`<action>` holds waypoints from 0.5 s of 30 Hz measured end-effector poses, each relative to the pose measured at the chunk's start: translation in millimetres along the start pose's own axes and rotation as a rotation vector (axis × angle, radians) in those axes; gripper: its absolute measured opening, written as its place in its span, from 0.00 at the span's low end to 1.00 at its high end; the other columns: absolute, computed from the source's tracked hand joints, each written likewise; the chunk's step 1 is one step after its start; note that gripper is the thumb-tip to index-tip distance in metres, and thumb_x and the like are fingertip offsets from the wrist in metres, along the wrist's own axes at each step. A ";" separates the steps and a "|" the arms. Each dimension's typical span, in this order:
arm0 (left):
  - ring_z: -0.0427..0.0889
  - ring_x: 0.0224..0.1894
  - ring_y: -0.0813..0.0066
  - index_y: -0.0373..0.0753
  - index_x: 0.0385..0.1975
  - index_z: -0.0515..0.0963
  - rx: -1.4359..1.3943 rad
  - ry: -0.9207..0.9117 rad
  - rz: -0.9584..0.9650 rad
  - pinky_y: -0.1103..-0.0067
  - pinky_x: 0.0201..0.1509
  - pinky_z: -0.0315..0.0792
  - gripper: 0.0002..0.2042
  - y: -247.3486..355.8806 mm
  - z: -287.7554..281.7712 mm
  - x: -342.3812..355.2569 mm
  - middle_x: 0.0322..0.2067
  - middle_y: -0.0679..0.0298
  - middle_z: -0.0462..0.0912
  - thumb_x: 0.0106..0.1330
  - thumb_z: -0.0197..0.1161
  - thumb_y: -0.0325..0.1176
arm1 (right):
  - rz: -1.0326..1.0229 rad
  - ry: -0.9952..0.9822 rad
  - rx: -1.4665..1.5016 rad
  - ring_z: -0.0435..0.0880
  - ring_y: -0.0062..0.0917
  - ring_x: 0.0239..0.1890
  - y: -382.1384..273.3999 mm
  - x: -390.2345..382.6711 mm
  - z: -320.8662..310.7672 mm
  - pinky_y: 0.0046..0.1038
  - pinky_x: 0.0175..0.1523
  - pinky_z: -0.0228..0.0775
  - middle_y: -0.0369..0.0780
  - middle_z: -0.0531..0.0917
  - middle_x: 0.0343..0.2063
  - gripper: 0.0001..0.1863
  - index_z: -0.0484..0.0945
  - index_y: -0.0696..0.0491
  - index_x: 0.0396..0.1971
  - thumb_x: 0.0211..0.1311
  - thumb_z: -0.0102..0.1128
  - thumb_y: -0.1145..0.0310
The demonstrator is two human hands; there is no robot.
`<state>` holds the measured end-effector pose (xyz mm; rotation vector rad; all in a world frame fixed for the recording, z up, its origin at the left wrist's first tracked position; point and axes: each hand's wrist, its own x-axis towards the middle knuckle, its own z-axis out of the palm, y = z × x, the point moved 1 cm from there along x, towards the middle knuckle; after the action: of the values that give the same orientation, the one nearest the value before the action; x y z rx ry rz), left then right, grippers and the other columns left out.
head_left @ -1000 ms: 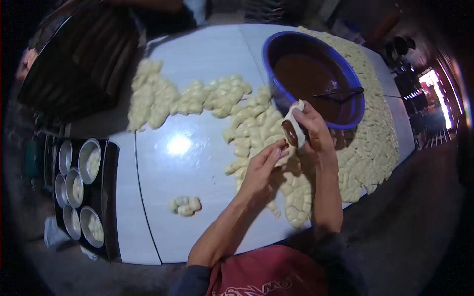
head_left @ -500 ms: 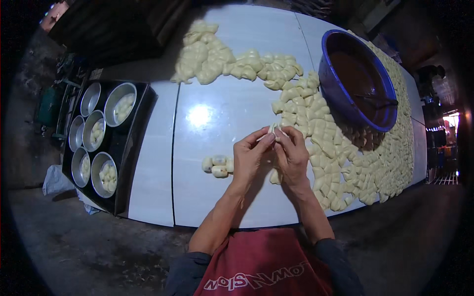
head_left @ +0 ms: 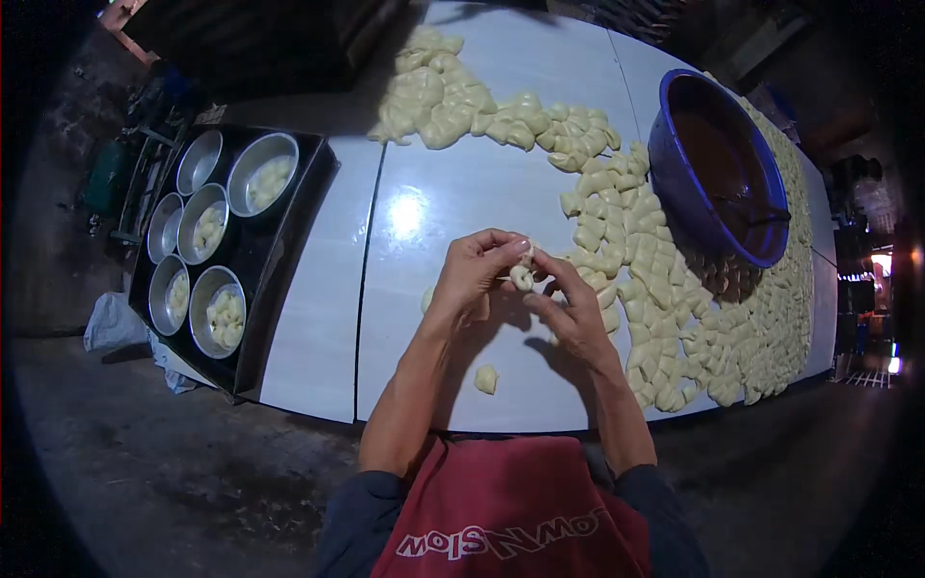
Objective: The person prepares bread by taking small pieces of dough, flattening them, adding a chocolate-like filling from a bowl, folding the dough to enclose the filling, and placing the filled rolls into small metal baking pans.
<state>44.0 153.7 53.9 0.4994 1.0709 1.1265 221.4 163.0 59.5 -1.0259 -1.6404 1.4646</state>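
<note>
A small, pale piece of dough (head_left: 522, 277) is held up between my two hands, a little above the white table. My left hand (head_left: 472, 275) pinches it from the left between thumb and fingers. From the right, the index finger of my right hand (head_left: 578, 318) bends onto the dough, with the thumb just below it; their exact contact is partly hidden. A loose dough piece (head_left: 487, 379) lies on the table nearer to me. Beside my left wrist the edge of another dough piece (head_left: 427, 300) shows, and my hand hides what lies behind it.
Many flattened dough pieces (head_left: 665, 318) cover the table's right side, and another band (head_left: 434, 101) runs along the far side. A blue basin (head_left: 665, 173) of brown filling stands at right. On the left, a black tray (head_left: 289, 246) carries several round metal pans (head_left: 247, 313) holding dough pieces.
My hands have drawn slightly apart, and more of the dough between them shows. A loose dough piece now lies nearer me. My left hand covers most of the small rolls seen before. The view has shifted.
</note>
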 end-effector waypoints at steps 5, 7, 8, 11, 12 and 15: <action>0.83 0.39 0.77 0.33 0.48 0.80 0.066 -0.034 0.171 0.83 0.34 0.78 0.15 -4.1 9.5 -19.7 0.41 0.60 0.84 0.65 0.68 0.33 | -0.300 0.052 -0.134 0.78 0.26 0.46 11.6 6.4 -4.2 0.26 0.49 0.72 0.42 0.78 0.48 0.15 0.82 0.55 0.47 0.60 0.66 0.75; 0.84 0.36 0.77 0.33 0.48 0.80 0.098 -0.030 0.144 0.85 0.33 0.78 0.14 6.2 10.7 -31.8 0.40 0.59 0.85 0.64 0.67 0.30 | -0.442 0.089 -0.207 0.77 0.26 0.45 7.7 7.6 -2.2 0.26 0.50 0.71 0.42 0.78 0.47 0.12 0.81 0.56 0.43 0.59 0.66 0.76; 0.84 0.36 0.77 0.33 0.48 0.80 0.097 -0.024 0.143 0.85 0.33 0.78 0.14 3.5 7.9 -32.6 0.40 0.59 0.85 0.64 0.67 0.30 | -0.440 0.085 -0.203 0.77 0.26 0.45 3.8 6.0 7.0 0.26 0.50 0.71 0.42 0.78 0.47 0.12 0.81 0.56 0.43 0.59 0.66 0.76; 0.84 0.37 0.76 0.32 0.48 0.80 0.061 -0.038 0.144 0.83 0.37 0.80 0.11 -17.2 -1.7 -33.4 0.39 0.59 0.85 0.68 0.59 0.27 | -0.392 0.290 -0.015 0.77 0.26 0.41 14.9 -1.5 26.5 0.26 0.46 0.71 0.42 0.78 0.41 0.12 0.76 0.57 0.38 0.57 0.70 0.74; 0.84 0.37 0.76 0.32 0.48 0.80 0.056 -0.026 0.142 0.83 0.37 0.80 0.11 -26.4 -1.1 -38.6 0.39 0.59 0.85 0.68 0.59 0.27 | -0.386 0.279 -0.012 0.77 0.26 0.41 21.5 -4.3 27.1 0.26 0.46 0.71 0.42 0.78 0.41 0.12 0.76 0.57 0.38 0.57 0.70 0.74; 0.82 0.39 0.78 0.30 0.56 0.76 -0.192 0.023 0.106 0.81 0.45 0.78 0.16 -49.8 15.1 -67.3 0.39 0.62 0.84 0.74 0.52 0.31 | -0.379 0.332 -0.237 0.77 0.22 0.29 25.8 -20.9 36.7 0.25 0.36 0.71 0.38 0.79 0.29 0.10 0.75 0.57 0.31 0.61 0.68 0.70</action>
<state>78.4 75.9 50.4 0.3956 0.9536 1.3172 200.7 129.4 29.7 -0.9572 -1.6735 0.8203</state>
